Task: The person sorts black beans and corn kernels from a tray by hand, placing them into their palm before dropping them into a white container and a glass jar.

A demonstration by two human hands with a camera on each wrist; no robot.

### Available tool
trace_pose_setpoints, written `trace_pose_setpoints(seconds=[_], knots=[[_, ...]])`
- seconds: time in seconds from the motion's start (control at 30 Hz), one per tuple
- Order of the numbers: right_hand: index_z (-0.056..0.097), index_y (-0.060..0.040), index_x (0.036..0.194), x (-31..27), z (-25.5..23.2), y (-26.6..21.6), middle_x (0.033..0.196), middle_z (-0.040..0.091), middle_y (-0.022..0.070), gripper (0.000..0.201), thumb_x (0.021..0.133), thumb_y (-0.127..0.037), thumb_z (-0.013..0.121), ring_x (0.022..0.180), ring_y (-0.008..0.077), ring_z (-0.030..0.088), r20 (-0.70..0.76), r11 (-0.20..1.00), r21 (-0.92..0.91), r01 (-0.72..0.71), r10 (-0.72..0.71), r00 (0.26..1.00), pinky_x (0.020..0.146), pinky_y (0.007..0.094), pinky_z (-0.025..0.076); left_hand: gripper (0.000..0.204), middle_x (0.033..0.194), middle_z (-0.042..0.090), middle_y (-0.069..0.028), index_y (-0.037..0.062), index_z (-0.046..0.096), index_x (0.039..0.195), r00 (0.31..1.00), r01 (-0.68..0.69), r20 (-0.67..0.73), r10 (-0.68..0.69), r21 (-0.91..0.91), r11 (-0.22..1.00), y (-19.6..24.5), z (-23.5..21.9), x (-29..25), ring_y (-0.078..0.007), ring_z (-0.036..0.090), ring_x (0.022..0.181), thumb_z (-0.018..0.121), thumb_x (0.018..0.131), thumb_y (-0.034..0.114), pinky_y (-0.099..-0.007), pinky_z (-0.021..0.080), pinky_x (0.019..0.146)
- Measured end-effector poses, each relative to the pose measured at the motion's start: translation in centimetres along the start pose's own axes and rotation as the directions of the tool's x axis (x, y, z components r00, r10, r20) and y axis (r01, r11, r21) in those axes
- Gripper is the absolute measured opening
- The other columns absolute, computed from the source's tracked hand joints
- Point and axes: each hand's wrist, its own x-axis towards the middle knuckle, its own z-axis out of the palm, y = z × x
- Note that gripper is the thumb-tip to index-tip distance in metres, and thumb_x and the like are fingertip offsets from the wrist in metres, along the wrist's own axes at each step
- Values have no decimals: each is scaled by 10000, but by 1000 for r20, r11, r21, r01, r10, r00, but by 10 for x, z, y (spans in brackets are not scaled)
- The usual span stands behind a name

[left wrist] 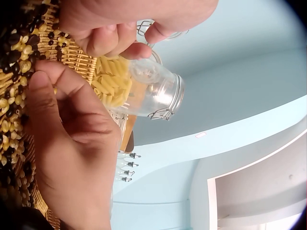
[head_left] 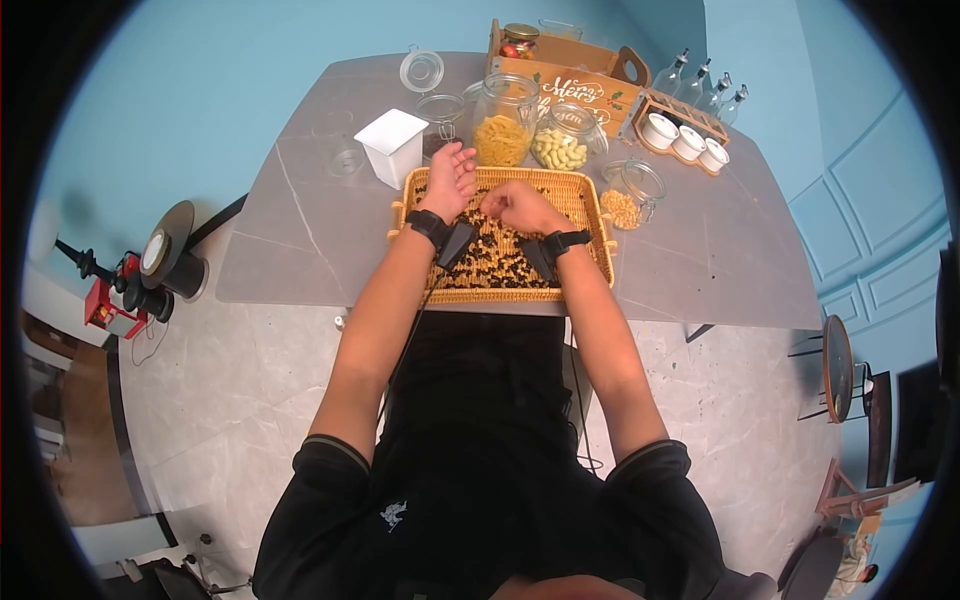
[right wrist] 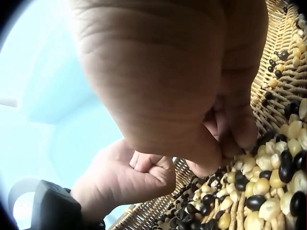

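Observation:
A rectangular wicker tray [head_left: 530, 296] holds a mix of black beans [right wrist: 255, 202] and yellow corn kernels [right wrist: 269, 209]. Over its right half, my right hand [head_left: 525, 208] reaches down with thumb and index fingertip together at the mix. Whether a bean or kernel sits between those fingertips, I cannot tell. My left hand [head_left: 452, 183] hovers over the tray's far left part, its palm turned toward the right hand. In the right wrist view the left hand's fingers [right wrist: 144, 162] curl in toward the palm, and nothing shows in them.
Behind the tray stand a pasta jar [head_left: 500, 140], a jar of pale green pieces [head_left: 560, 150] and a white square container [head_left: 392, 150]. An open corn jar [head_left: 622, 210] is at the right. Farther back are a wooden crate [head_left: 585, 92] and white cups [head_left: 690, 143].

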Motion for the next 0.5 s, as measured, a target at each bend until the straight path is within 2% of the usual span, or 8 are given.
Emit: trace_pose_setpoints(seconds=[0.1,0.2,0.3,0.4,0.5], knots=[[729,38,956,0,-5,-7,786,732,112,108,905,-10,648,711,167,662,-71,994,-97,-51,44,997,679,314,525,276,694,523,-29,63,588,973,1000,11,12,-11,-6,1000,0,-2,2,-110,285,406,573,957,338,-273,206,377],[724,36,966,0,-7,-13,795,730,98,119,937,-68,675,700,152,634,-134,996,57,-63,70,988,658,313,508,270,693,524,-23,65,591,976,1000,7,-6,-7,8,1000,0,0,-1,-110,284,405,565,964,334,-275,205,377],[721,35,999,-3,-11,-32,810,727,90,127,957,-72,669,709,127,620,-258,998,-2,-55,53,965,663,293,504,250,689,524,-16,68,595,979,1000,17,-12,-17,18,1000,-1,-1,3,-107,285,404,541,982,312,-270,207,371],[726,25,1017,1,-10,-18,850,732,84,116,958,-61,674,724,120,620,-406,999,-39,32,-45,913,676,293,509,231,683,520,-8,69,600,983,999,32,-3,-32,66,997,-3,-3,6,-102,285,403,516,999,284,-260,213,362],[724,46,1037,4,-16,-16,893,731,92,129,962,-41,664,762,132,651,-397,992,122,40,11,918,704,271,539,222,682,518,-4,67,601,990,998,64,19,-65,68,996,-4,-1,3,-97,288,403,506,1006,267,-248,218,356]])
